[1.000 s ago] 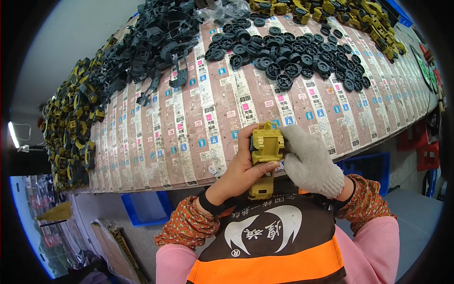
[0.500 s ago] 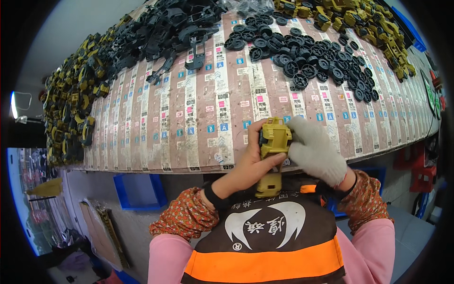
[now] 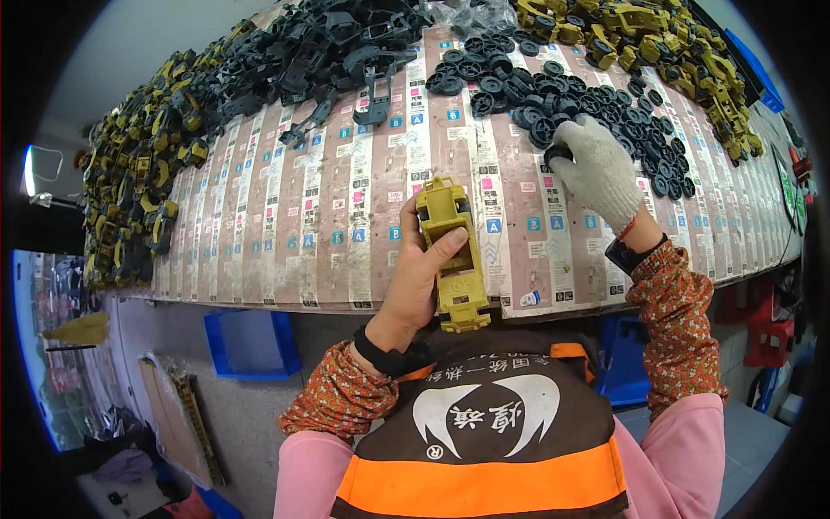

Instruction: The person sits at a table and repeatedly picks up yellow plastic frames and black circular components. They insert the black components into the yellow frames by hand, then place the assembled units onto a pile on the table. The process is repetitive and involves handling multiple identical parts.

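Middle of the bench [image 3: 346,208] is lying bare, a wide lane running from the near edge up toward the piles. Left hand [image 3: 424,277] with the yellow chassis [image 3: 454,259] is sitting at the near edge of it. Yellow parts [image 3: 130,190] are walling off the left side. Dark frames [image 3: 328,52] are blocking the far end. Black wheels [image 3: 553,95] are crowding the right, the gloved right hand [image 3: 596,169] sitting at their near edge. More yellow parts [image 3: 683,60] are filling the far right corner.
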The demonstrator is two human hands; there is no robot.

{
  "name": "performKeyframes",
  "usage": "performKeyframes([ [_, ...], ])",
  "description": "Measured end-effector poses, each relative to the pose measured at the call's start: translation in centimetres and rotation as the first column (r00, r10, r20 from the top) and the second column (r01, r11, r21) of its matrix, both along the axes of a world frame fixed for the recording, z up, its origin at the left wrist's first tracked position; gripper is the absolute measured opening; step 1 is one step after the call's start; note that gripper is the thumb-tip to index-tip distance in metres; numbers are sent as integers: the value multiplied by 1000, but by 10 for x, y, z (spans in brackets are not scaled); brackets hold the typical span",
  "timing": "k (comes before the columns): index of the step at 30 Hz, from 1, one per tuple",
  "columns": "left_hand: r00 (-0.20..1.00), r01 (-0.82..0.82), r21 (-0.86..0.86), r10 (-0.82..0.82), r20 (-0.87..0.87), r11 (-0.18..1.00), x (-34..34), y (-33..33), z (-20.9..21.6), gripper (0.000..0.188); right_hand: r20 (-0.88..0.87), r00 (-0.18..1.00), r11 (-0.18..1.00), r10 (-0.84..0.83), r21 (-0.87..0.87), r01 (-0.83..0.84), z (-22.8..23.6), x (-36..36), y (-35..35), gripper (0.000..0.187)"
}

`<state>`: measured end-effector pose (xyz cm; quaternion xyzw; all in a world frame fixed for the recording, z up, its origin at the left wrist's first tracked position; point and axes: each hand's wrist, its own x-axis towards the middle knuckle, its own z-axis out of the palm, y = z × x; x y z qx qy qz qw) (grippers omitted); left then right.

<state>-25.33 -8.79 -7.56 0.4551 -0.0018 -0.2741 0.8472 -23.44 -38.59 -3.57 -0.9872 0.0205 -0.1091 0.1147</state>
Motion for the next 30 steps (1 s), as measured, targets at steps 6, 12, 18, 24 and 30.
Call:
performKeyframes([
  [6, 999, -34, -93, 31, -29, 995, -1, -1, -1, 62, 81, 993, 992, 91, -98, -83, -8, -11, 12, 21],
  [12, 995, -87, -85, 83, -49, 993, -1, -1, 5, 52, 3, 993, 947, 121, 300, -116, 12, -50, 44, 23],
  [18, 985, -167, -69, 169, 20, 984, 0, -10, 7, 43, -127, 957, 681, 262, 726, -90, 22, -93, 88, 18],
  [24, 969, -236, -44, 238, 72, 971, -3, -17, 10, 52, -187, 965, 478, 183, 875, 78, 20, -111, 112, 21],
  [30, 946, -292, -5, 289, 149, 956, -5, -17, 5, 63, -99, 972, 521, 214, 853, -28, 5, -118, 113, 27],
])
